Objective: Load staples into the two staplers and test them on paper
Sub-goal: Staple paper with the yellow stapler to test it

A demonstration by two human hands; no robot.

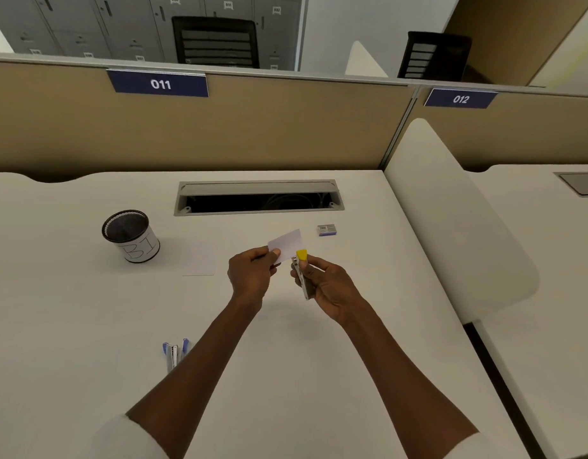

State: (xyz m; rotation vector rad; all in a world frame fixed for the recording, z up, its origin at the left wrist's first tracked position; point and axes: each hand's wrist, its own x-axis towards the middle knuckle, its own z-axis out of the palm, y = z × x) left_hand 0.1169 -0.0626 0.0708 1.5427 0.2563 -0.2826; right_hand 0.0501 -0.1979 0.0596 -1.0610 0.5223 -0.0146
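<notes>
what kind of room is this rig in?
Likely an open-plan office: tan fabric desk partition with numbered blue plates, a row of grey metal lockers behind it, and black mesh office chairs.

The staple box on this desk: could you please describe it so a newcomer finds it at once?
Start at the open cable tray at the desk's far edge. Just nearer, beyond the right hand, lies the staple box, the only small grey-and-blue carton there.

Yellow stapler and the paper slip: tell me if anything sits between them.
Nothing visible does. The right hand grips the yellow stapler and the left hand pinches the paper slip right beside its yellow tip. The staple box lies beyond them on the desk; the blue stapler lies nearer the person.
</notes>
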